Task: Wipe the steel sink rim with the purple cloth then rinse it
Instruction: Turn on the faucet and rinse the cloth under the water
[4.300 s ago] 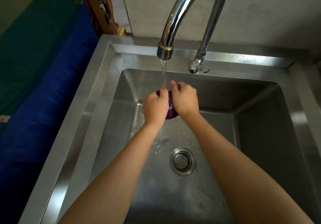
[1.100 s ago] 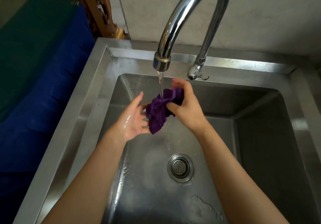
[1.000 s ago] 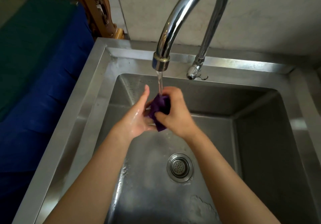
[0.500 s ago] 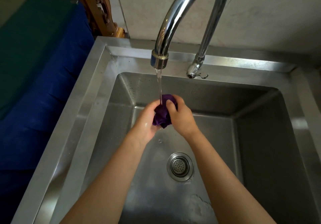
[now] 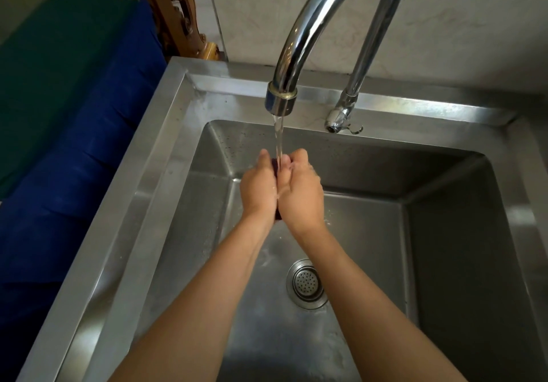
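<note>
Left hand (image 5: 257, 187) and right hand (image 5: 302, 192) are pressed closed around the cloth (image 5: 275, 164) under running water (image 5: 278, 138); the cloth's orientation is hidden.

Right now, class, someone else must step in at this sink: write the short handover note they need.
Left hand and right hand: pressed together around the purple cloth, which barely shows between them.
Place: over the sink basin, under the tap, in the running water.
Done: the rim shows wet patches; rinsing is under way.
Left: finish rinsing, squeeze the cloth out, shut off the tap.
</note>
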The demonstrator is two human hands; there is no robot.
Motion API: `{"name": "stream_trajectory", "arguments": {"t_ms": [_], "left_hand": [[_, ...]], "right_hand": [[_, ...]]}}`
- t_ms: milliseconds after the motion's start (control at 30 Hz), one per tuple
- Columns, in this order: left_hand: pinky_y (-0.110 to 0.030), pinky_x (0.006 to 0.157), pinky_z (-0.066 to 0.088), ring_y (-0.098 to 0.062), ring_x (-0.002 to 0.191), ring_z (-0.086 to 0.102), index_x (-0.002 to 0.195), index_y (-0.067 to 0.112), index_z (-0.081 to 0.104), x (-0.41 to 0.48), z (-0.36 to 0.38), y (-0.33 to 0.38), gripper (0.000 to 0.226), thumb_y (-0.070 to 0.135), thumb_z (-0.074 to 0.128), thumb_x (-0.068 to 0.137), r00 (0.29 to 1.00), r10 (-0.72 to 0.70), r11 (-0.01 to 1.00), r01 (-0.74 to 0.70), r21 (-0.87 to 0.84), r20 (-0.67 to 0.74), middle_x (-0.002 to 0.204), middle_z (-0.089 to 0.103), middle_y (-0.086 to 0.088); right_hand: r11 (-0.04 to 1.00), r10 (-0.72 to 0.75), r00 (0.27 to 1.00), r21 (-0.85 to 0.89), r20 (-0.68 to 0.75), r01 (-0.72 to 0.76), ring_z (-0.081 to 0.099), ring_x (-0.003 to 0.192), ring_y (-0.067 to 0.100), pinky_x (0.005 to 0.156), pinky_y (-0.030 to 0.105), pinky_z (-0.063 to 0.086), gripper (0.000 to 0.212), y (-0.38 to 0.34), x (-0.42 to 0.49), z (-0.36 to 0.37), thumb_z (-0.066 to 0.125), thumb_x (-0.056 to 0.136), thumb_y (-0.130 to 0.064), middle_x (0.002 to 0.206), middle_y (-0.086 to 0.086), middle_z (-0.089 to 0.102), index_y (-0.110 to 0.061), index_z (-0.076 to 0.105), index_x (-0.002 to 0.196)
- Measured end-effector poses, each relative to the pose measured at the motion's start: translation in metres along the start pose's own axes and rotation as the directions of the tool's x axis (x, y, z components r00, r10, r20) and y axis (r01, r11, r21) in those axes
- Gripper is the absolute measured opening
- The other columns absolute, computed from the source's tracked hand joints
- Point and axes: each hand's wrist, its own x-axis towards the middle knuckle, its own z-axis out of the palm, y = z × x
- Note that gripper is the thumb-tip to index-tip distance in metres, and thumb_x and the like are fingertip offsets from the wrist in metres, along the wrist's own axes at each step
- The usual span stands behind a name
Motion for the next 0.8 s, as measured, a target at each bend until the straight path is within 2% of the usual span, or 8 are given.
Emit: {"name": "stream_trajectory", "arguments": {"t_ms": [67,167,267,367,433,533,700,800], "left_hand": [[-0.05,0.076,0.052,-0.027,0.065,0.063,0.049,0.018,0.063,-0.002,0.001,0.001,0.049,0.043,0.041,0.085,0.997,0.064,0.997,-0.063,0.032,-0.044,0.06,0.065,-0.007],[-0.045,0.063,0.048,-0.022,0.057,0.054,0.044,0.019,0.054,-0.01,-0.001,0.006,0.056,0.042,0.039,0.092,0.978,0.196,0.969,-0.182,0.166,-0.072,0.051,0.056,-0.001],[-0.037,0.066,0.046,-0.019,0.061,0.056,0.053,0.017,0.055,-0.015,0.0,0.014,0.055,0.044,0.036,0.096,0.969,0.238,0.929,-0.21,0.304,-0.059,0.059,0.058,-0.002],[-0.037,0.072,0.054,-0.018,0.077,0.066,0.077,0.02,0.065,-0.012,-0.001,0.023,0.051,0.055,0.032,0.093,0.996,-0.081,0.991,0.077,0.105,0.038,0.08,0.07,-0.004],[-0.029,0.061,0.05,-0.013,0.068,0.065,0.074,0.022,0.064,-0.012,-0.002,0.028,0.053,0.054,0.027,0.094,0.968,-0.21,0.978,0.21,0.018,0.136,0.064,0.071,0.003],[-0.024,0.051,0.045,-0.013,0.06,0.06,0.062,0.023,0.06,-0.013,0.0,0.03,0.049,0.043,0.031,0.096,0.978,-0.187,0.982,0.183,0.049,0.095,0.045,0.062,0.008],[-0.04,0.06,0.055,-0.029,0.065,0.064,0.041,0.022,0.06,-0.013,0.008,0.029,0.063,0.052,0.038,0.091,0.991,0.0,0.987,0.021,0.16,-0.131,0.054,0.061,-0.001],[-0.032,0.053,0.045,-0.022,0.054,0.057,0.04,0.019,0.056,-0.019,0.01,0.032,0.066,0.052,0.036,0.094,0.979,0.12,0.975,-0.086,0.203,-0.162,0.046,0.054,0.002]], "right_hand": [[0.996,0.042,0.999,0.075,0.002,-0.042,0.06,0.075,0.032,0.066,0.045,0.047,0.02,0.001,0.003,0.001,0.034,0.098,-0.029,0.079,0.012,0.063,-0.014,0.039,0.086],[0.969,0.142,0.989,0.2,0.033,-0.146,0.055,0.066,0.022,0.065,0.039,0.045,0.02,0.001,0.007,0.001,0.037,0.098,-0.025,0.067,-0.001,0.056,-0.013,0.041,0.082],[0.938,0.161,0.985,0.301,0.058,-0.171,0.052,0.069,0.012,0.07,0.032,0.042,0.018,0.004,0.008,-0.003,0.04,0.096,-0.027,0.072,-0.005,0.056,-0.017,0.046,0.083],[0.985,-0.029,0.997,0.171,0.067,0.017,0.053,0.098,0.013,0.083,0.03,0.043,0.028,0.009,0.004,-0.009,0.035,0.092,-0.044,0.11,-0.002,0.055,-0.028,0.05,0.11],[0.988,-0.138,0.982,-0.044,0.131,0.145,0.053,0.104,0.019,0.083,0.033,0.045,0.046,0.008,0.003,-0.012,0.027,0.088,-0.056,0.119,-0.002,0.05,-0.031,0.048,0.12],[0.925,-0.204,0.973,-0.305,0.106,0.227,0.06,0.091,0.03,0.07,0.036,0.044,0.053,0.003,0.006,-0.015,0.017,0.09,-0.053,0.109,0.004,0.058,-0.02,0.053,0.112],[0.905,-0.239,0.97,-0.351,0.05,0.241,0.062,0.075,0.039,0.059,0.034,0.033,0.036,-0.001,0.011,-0.022,0.024,0.1,-0.03,0.083,0.015,0.067,-0.008,0.052,0.101],[0.924,-0.229,0.972,-0.302,0.055,0.234,0.062,0.069,0.041,0.058,0.036,0.038,0.032,-0.006,0.012,-0.027,0.026,0.1,-0.026,0.074,0.018,0.067,-0.007,0.052,0.097]]}}
